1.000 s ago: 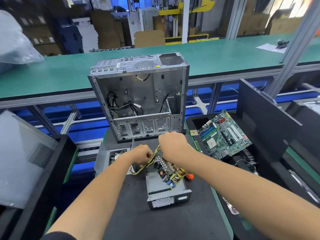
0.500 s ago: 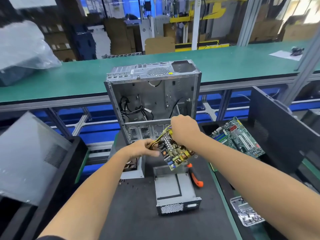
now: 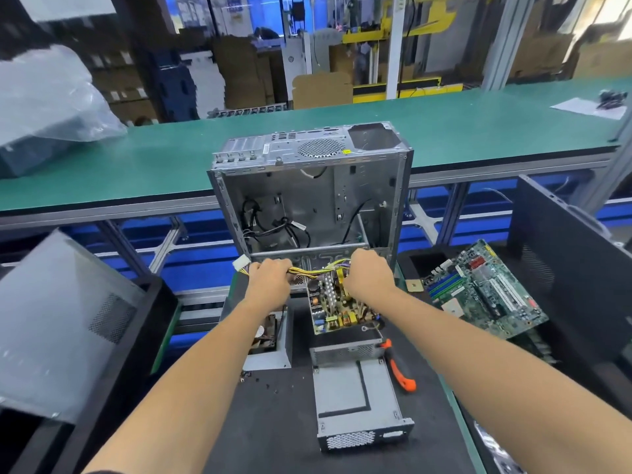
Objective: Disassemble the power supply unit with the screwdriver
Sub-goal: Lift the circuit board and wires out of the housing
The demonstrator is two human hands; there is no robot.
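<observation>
Both hands (image 3: 321, 282) on a circuit board (image 3: 337, 307) and its yellow wires (image 3: 318, 271), above the metal casing (image 3: 355, 401)

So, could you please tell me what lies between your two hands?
In the head view, yellow wires stretch from the left hand to the right hand, above the circuit board.

We see a computer case (image 3: 309, 186) of bare, dull grey sheet metal, and the same metal on the empty housing (image 3: 355, 401), with a perforated mesh front. The mat (image 3: 273, 429) looks matt black and slightly grainy. The screwdriver (image 3: 400, 369) has a glossy orange plastic handle. The counter (image 3: 461, 131) is smooth matt green
</observation>
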